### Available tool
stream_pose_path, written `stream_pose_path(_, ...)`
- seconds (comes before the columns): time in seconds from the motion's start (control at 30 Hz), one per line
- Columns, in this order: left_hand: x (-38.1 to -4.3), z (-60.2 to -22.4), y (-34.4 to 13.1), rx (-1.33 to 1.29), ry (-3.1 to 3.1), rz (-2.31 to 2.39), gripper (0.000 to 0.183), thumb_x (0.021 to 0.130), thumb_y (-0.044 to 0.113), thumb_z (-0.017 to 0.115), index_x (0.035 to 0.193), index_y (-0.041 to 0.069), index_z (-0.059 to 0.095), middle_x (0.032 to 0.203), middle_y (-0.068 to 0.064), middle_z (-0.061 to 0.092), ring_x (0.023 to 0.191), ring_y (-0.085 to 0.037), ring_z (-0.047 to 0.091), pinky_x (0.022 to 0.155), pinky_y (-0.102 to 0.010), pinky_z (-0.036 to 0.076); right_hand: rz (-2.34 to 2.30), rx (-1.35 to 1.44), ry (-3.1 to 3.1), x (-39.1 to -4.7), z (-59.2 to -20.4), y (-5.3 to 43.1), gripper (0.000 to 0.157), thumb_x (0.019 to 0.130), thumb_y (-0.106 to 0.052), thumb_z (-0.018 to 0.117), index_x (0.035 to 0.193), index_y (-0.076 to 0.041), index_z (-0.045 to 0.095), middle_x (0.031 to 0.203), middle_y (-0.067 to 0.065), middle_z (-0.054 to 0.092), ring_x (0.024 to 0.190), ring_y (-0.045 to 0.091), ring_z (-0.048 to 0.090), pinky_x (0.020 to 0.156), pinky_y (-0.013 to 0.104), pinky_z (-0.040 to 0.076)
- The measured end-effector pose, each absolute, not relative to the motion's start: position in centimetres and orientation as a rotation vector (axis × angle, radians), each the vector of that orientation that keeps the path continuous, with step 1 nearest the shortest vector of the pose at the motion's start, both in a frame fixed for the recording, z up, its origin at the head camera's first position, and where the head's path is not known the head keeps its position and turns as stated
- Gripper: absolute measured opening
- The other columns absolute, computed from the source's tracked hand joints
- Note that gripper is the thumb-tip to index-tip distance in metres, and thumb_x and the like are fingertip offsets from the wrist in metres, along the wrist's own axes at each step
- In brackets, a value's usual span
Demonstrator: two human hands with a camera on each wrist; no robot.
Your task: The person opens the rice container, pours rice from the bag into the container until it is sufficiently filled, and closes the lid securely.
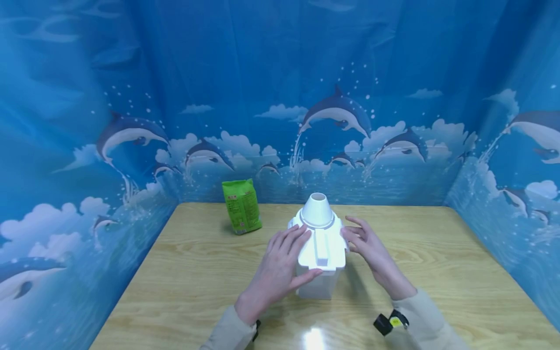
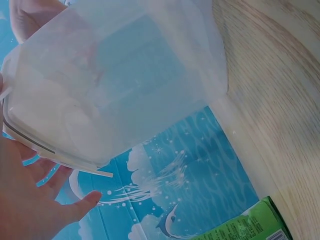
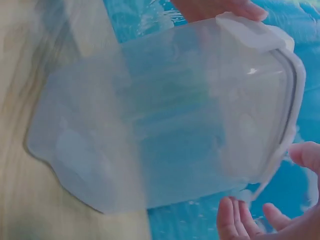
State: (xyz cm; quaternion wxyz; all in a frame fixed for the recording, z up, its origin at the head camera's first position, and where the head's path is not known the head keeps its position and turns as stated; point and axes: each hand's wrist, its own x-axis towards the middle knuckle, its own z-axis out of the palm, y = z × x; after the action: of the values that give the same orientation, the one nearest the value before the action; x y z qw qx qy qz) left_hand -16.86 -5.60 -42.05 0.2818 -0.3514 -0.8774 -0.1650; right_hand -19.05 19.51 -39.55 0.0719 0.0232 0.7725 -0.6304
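The green printed packet (image 1: 242, 206) is standing toward the back left of the wooden table (image 1: 188, 272), apart from both hands, perhaps leaving them room. The left hand (image 1: 277, 265) is lying with extended fingers over the lid (image 1: 334, 250), gripping nothing, seemingly steadying the translucent plastic container (image 1: 316, 287). That container is standing upright between the hands, its cone-shaped cap (image 1: 317, 212) pointing up, likely making both sides reachable. The right hand (image 1: 372, 250) is poising loosely bent, parted fingers beside the lid's side flap (image 3: 272, 169), pinching nothing; whether it is touching cannot be told.

White glare (image 1: 314, 339) marks the brightly lit table (image 1: 183, 287); the wrist views look dimmer.
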Motion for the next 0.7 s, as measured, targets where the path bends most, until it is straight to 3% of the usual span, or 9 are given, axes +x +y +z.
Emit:
stream_pose_path(0.17,-16.9,-42.1,-5.6,-0.945,-2.346,-0.458,0.080,0.095,0.068,0.053,0.149,0.009,0.047,0.153,-0.008,0.047,0.142,-0.026,0.041,0.117,-0.051,0.036,-1.919,-0.101,2.537,-18.0,-38.8,19.4,0.063,0.103,-0.032,0.061,0.155,-0.009,0.034,0.151,0.019,0.044,0.135,0.037,0.045,0.110,0.053,0.041)
stream_pose_path(0.47,-17.0,-42.2,-5.6,-0.933,-2.374,-0.439,0.081,0.093,0.066,0.057,0.150,0.011,0.045,0.155,-0.007,0.045,0.143,-0.024,0.040,0.119,-0.050,0.034,-1.696,-0.477,3.021,-15.7,-39.0,18.5,0.041,0.098,-0.020,0.069,0.137,-0.012,0.060,0.141,0.006,0.058,0.128,0.022,0.051,0.097,0.024,0.048)
stream_pose_path(0.57,-17.0,-42.1,-5.6,-0.939,-2.373,-0.437,0.081,0.093,0.066,0.057,0.151,0.010,0.045,0.155,-0.007,0.045,0.143,-0.024,0.040,0.119,-0.050,0.034,-1.600,-0.623,3.152,-15.1,-39.4,18.1,0.040,0.094,-0.013,0.073,0.133,-0.015,0.064,0.138,0.004,0.061,0.128,0.021,0.052,0.096,0.031,0.050)
stream_pose_path(0.7,-17.0,-42.1,-5.7,-0.942,-2.378,-0.433,0.081,0.093,0.065,0.057,0.151,0.010,0.045,0.156,-0.007,0.044,0.144,-0.024,0.039,0.119,-0.050,0.033,-1.494,-0.778,3.246,-14.3,-39.7,17.7,0.044,0.088,-0.009,0.078,0.131,-0.015,0.066,0.137,0.005,0.063,0.127,0.027,0.053,0.101,0.053,0.047)
